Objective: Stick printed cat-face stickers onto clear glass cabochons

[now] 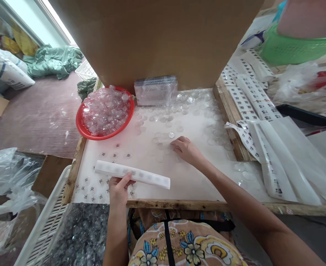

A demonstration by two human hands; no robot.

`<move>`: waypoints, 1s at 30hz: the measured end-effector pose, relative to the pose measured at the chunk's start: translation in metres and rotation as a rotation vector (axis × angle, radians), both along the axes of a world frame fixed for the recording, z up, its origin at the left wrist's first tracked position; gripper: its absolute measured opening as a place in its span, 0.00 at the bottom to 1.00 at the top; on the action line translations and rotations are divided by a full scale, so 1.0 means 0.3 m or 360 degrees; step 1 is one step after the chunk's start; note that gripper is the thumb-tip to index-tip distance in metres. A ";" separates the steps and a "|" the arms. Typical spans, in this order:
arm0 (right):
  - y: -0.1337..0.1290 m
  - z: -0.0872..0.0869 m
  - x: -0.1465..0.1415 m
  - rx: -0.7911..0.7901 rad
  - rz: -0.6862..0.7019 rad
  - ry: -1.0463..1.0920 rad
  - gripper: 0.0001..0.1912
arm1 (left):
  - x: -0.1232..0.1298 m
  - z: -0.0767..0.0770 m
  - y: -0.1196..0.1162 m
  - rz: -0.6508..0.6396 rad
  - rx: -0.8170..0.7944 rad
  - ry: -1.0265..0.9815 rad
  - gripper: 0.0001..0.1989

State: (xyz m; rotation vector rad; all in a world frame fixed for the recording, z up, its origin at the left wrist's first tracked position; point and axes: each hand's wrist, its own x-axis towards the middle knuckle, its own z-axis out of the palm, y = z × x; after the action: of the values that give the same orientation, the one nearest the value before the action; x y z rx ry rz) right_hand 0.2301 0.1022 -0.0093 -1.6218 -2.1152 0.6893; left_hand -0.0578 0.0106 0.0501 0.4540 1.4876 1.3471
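Observation:
My left hand (120, 186) grips a folded white strip (149, 178) near its middle, over the front left of the white tabletop (196, 184). Faint dark marks show through the strip. My right hand (183, 147) reaches to the middle of the table, fingers bent and close together, just below a clear round disc (171, 135); what its fingertips touch is too small to tell. Several clear discs lie around it and toward the back. At the front left, several discs carry small dark prints (92, 188).
A red basin (107, 137) of clear discs stands at the back left, beside a plastic-wrapped stack (156, 92). Cardboard (163, 40) rises behind. Printed strips (258, 98) lie right of a wooden bar (233, 127). A white crate (48, 225) is below left.

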 end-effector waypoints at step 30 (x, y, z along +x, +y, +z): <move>-0.144 0.122 0.242 -0.0282 -0.0430 -0.0598 0.11 | -0.012 -0.044 -0.007 -0.0036 -0.0026 -0.0107 0.15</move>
State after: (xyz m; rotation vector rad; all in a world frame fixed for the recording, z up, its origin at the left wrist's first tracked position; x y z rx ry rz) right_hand 0.3027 0.0590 0.0272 -2.2327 -2.0600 0.5277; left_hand -0.0612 0.0084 0.0370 0.4098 1.4334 1.3194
